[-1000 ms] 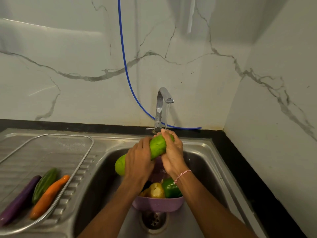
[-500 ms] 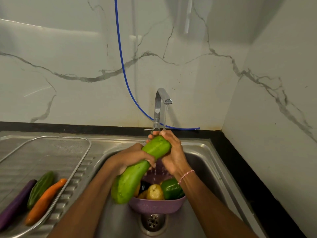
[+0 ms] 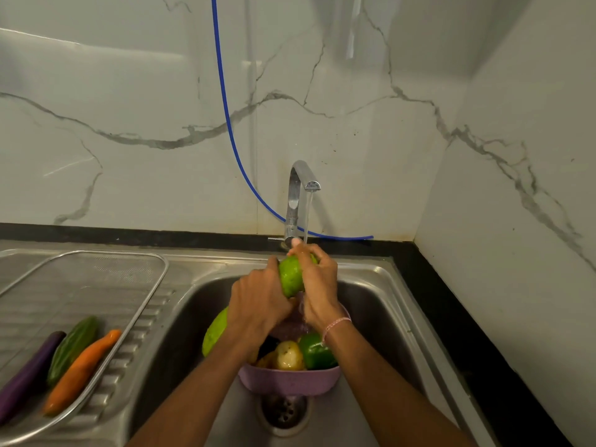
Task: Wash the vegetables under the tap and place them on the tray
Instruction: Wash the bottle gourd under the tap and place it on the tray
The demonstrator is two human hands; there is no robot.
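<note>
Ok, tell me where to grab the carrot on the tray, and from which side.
Take the carrot around its thick near half, coming straight down from above. It lies flat and slanted in the tray, with the cucumber close along its left and the rim near its right, so a sideways approach looks cramped.

A long, pale green gourd [image 3: 292, 275] is held tilted, its upper end at 1 o'clock set under the stream running from the chrome tap [image 3: 298, 195]. It is gripped mid-length by the left hand [image 3: 258, 304] and near the top by the right hand [image 3: 317, 285]. On the mesh tray [image 3: 164, 262], at 8 o'clock from the tap, an eggplant [image 3: 29, 372], a cucumber [image 3: 72, 348] and a carrot [image 3: 80, 372] are laid side by side. A potato [image 3: 288, 354] and a green pepper [image 3: 314, 351] are seen in a purple bowl [image 3: 290, 380] at 6 o'clock from the gourd.
</note>
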